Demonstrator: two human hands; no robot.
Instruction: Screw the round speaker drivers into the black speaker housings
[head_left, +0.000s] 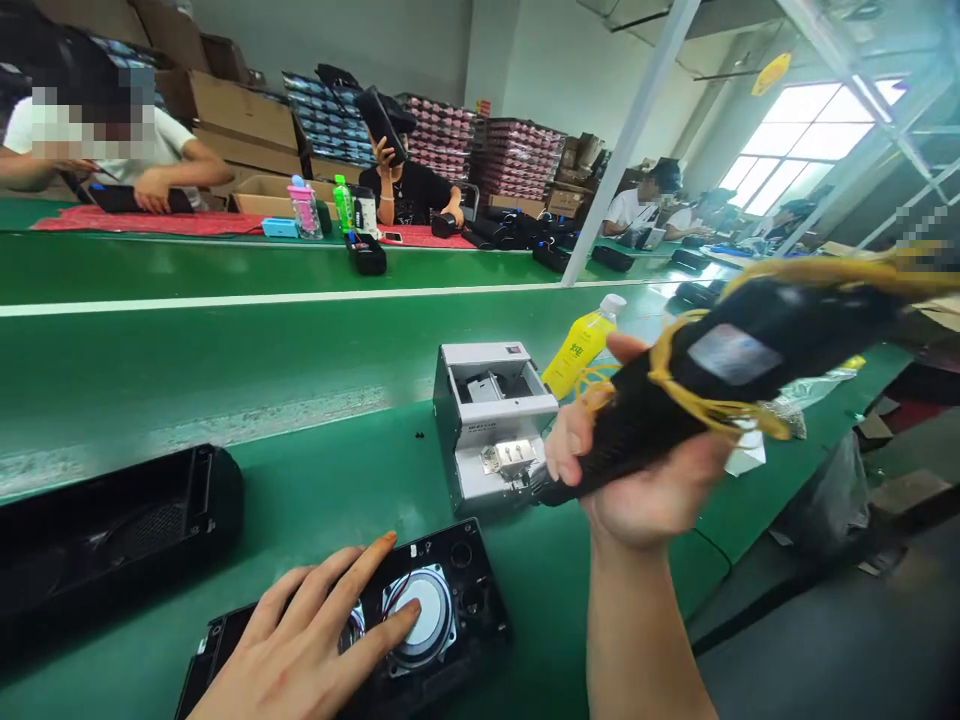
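Note:
My right hand (660, 490) is wrapped round a black electric screwdriver (626, 425), slightly blurred, with yellow bands and a yellow cord about its body. The tool slants down to the left, its tip end at the front of a grey and white screw dispenser (491, 410). Whether the tip touches the dispenser I cannot tell. Fingers spread, my left hand (307, 635) lies flat over a black speaker panel (480, 585). Its thumb rests on the round back of a speaker driver (429, 615); a second driver is partly hidden beneath the hand.
A black speaker shell (120, 540) lies at the left on the green bench (322, 470). Behind the dispenser leans a yellow drink bottle (581, 345). Across the bench, co-workers handle black speaker parts; a white post (630, 140) rises there.

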